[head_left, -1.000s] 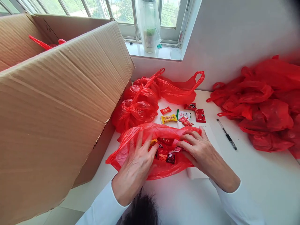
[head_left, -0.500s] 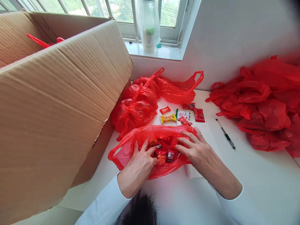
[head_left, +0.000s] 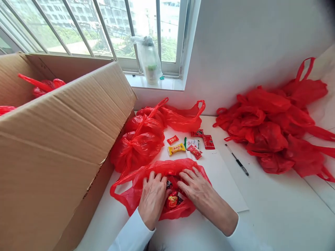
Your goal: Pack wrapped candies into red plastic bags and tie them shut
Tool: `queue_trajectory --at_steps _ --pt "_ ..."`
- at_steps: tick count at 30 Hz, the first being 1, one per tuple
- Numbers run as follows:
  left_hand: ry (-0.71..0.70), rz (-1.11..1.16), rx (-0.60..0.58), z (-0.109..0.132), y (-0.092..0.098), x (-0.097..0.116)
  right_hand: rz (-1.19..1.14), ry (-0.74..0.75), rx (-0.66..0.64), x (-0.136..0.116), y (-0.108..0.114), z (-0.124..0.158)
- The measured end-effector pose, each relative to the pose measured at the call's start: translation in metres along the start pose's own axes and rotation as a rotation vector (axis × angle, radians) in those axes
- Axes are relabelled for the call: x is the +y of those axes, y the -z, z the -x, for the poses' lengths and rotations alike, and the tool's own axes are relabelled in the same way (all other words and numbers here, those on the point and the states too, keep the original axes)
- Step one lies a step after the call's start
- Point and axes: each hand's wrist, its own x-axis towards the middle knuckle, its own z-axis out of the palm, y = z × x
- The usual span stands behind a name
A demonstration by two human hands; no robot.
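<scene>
A red plastic bag [head_left: 125, 200] lies with its mouth spread wide in front of me. Inside it sit several wrapped candies [head_left: 172, 199], partly covered by my hands. My left hand [head_left: 154, 195] reaches into the left side, fingers bent and somewhat apart, thumb beside the candies. From the right, my right hand [head_left: 197, 186] rests in the bag with fingers spread over the far inner side. Neither hand visibly grips a candy. Just beyond the bag lie several loose wrapped candies, among them a yellow one [head_left: 176, 149] and a dark red one [head_left: 208, 142].
A large cardboard box [head_left: 60, 146] with red bags inside stands at left. Tied red bags [head_left: 141, 139] sit against it. A pile of red bags [head_left: 272, 129] lies at right, near a pen [head_left: 237, 159] and white paper [head_left: 225, 184]. A wrapped bottle [head_left: 151, 66] stands on the windowsill.
The view has tilted up and shifted right, showing more window and bag pile. Both hands stay in the bag; they have moved closer together, and the candies between them have shifted slightly.
</scene>
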Motion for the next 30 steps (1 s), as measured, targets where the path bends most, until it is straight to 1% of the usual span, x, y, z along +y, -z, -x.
queue_trajectory --at_steps 5,10,13,15,16,18,20,23,25,27,29,30 --pt "-0.05 0.047 -0.002 0.003 0.0 -0.007 -0.064 -0.018 -0.026 -0.001 0.008 -0.003" --pt "-0.018 0.211 0.025 0.004 0.013 -0.014 -0.076 -0.022 -0.029 0.003 0.007 -0.008" --pt "-0.005 0.444 0.119 0.005 0.025 -0.019 -0.123 -0.013 -0.003 0.006 0.008 -0.011" --pt "0.001 0.585 0.226 0.008 0.032 -0.02 -0.244 -0.028 0.036 0.008 0.015 -0.012" --pt "-0.008 0.613 0.28 0.009 0.035 -0.019 -0.34 -0.045 0.06 0.008 0.021 -0.013" --pt "-0.059 0.62 0.377 0.012 0.039 -0.014 -0.554 -0.091 0.098 0.007 0.033 -0.016" --pt "-0.128 0.611 0.442 0.013 0.04 -0.006 -0.732 -0.112 0.108 0.004 0.045 -0.019" --pt "-0.189 0.608 0.48 0.014 0.037 0.005 -0.885 -0.126 0.114 -0.002 0.057 -0.022" --pt "-0.227 0.591 0.49 0.016 0.036 0.007 -0.923 -0.187 0.15 -0.002 0.061 -0.021" --pt "-0.279 0.521 0.529 0.022 0.038 0.002 -0.914 -0.292 0.224 0.004 0.065 -0.017" --pt "-0.294 0.384 0.611 0.031 0.042 -0.007 -0.857 -0.429 0.321 0.021 0.068 -0.012" --pt "-0.276 0.299 0.67 0.036 0.044 -0.011 -0.802 -0.509 0.361 0.032 0.068 -0.01"
